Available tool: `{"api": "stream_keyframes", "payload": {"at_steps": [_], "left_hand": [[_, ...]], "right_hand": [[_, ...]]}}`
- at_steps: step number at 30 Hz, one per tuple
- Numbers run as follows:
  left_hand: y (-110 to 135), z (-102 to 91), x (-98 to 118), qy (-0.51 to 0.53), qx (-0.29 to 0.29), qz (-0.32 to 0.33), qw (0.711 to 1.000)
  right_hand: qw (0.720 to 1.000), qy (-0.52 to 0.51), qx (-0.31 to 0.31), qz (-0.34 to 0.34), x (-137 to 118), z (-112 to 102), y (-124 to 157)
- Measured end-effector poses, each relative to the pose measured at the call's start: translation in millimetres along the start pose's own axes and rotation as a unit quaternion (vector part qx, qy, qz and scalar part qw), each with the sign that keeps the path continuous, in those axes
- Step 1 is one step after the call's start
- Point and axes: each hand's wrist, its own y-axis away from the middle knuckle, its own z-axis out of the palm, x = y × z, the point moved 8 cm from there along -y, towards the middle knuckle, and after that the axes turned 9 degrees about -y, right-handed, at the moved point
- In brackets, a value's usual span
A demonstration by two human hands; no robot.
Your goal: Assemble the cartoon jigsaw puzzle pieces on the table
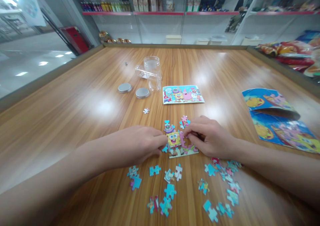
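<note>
A partly joined cartoon jigsaw puzzle (174,140) lies flat on the table, with a yellow square character and part of a pink one. At its left edge is my left hand (145,142), fingers curled together; what they hold, if anything, is hidden. My right hand (210,136) pinches at the pink right side, where a puzzle piece (184,134) shows by the fingertips. A gap in the joined pieces shows bare wood below these fingers. Just above sits a small pink-and-blue cluster of pieces (184,122). Loose puzzle pieces (170,191) lie scattered nearer to me.
Behind the puzzle lies a printed reference picture (183,94). Two silver lids (142,92) and clear plastic jars (153,74), one on its side, stand further left. A blue printed card sleeve (280,119) rests at right. More loose pieces (232,197) lie below my right forearm.
</note>
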Motion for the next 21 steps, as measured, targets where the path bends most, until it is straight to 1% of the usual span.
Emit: {"api": "stream_keyframes", "payload": {"at_steps": [5, 11, 14, 18, 21], "left_hand": [[-3.0, -3.6, 5.2, -0.021, 0.045, 0.035, 0.998], [-5.4, -4.4, 11.5, -0.040, 0.052, 0.054, 0.996], [-6.3, -1.8, 9.8, -0.045, 0.054, 0.040, 0.997], [-7.6, 6.8, 3.8, -0.028, 0.032, 0.005, 0.999], [-8.3, 9.7, 2.7, -0.025, 0.024, -0.009, 0.999]], "right_hand": [[1.000, -0.007, 0.003, -0.001, -0.6, -0.2, 0.5], [1.000, -0.026, -0.006, -0.006, -2.1, 0.5, 0.0], [0.999, -0.031, -0.004, -0.012, -3.4, 0.2, -0.1], [1.000, -0.024, -0.004, -0.011, -3.2, 0.3, 0.0], [1.000, -0.021, -0.008, -0.008, -2.9, 0.5, -0.1]]}}
